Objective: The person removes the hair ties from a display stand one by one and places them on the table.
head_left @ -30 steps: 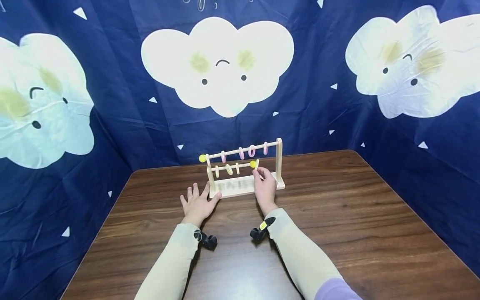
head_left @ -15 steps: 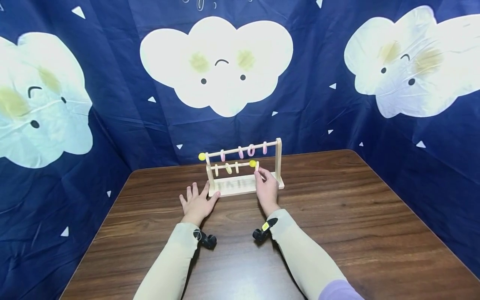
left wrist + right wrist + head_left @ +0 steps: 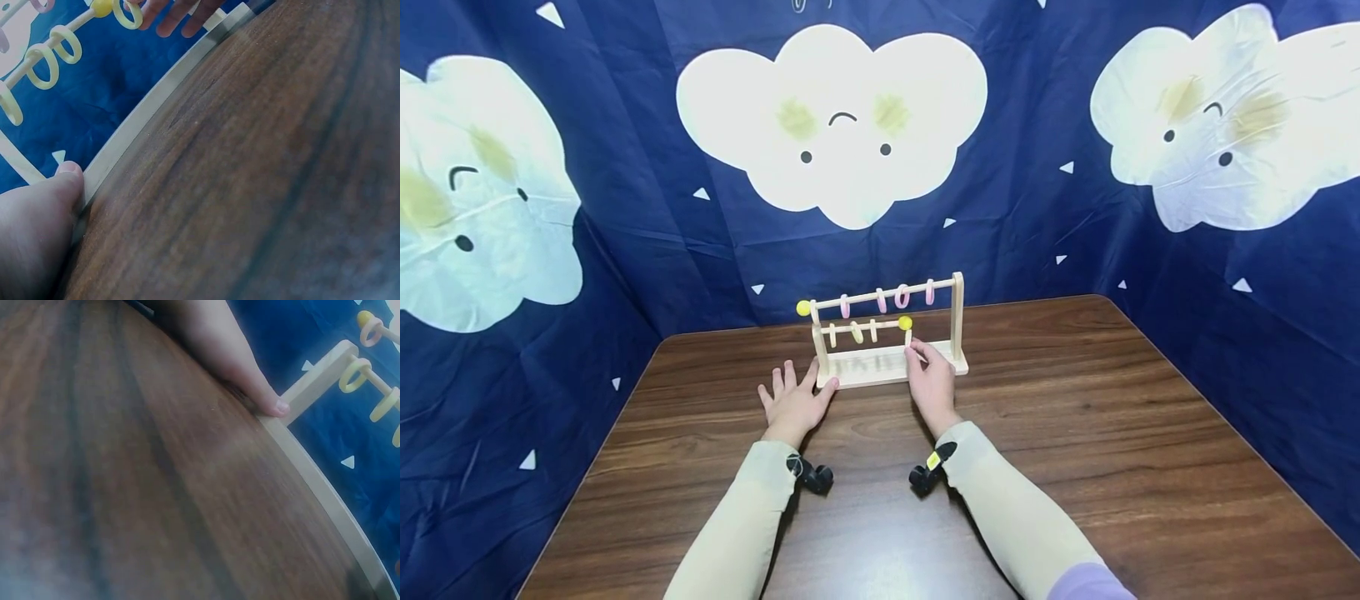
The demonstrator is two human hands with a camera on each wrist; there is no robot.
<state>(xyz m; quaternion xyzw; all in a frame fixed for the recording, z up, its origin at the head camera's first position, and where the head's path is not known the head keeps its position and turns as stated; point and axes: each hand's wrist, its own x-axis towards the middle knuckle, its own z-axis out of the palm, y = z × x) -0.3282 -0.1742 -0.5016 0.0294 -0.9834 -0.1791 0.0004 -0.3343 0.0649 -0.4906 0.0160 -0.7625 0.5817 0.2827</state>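
Observation:
A wooden rack point(image 3: 880, 372) with two horizontal rods stands at the back of the table. Several pink rings point(image 3: 902, 296) hang on its upper rod; three pale yellow rings point(image 3: 857, 332) hang on the lower one. My right hand point(image 3: 934, 387) pinches another pale yellow ring point(image 3: 908, 337) between thumb and fingertips, just below the yellow ball point(image 3: 906, 322) at the lower rod's free end. In the left wrist view this held ring point(image 3: 129, 15) overlaps the ball's side. My left hand point(image 3: 793, 408) lies with spread fingers on the table, thumb against the base's left end.
A second yellow ball point(image 3: 803, 308) caps the upper rod's left end. The wood-grain table point(image 3: 1075, 433) runs up to a blue cloth backdrop point(image 3: 730, 267) with white clouds. Black wrist cameras point(image 3: 817, 477) sit on both sleeves.
The right hand has brought its ring slightly left and down, from the right of the lower ball to just under it. The left hand has stayed in place.

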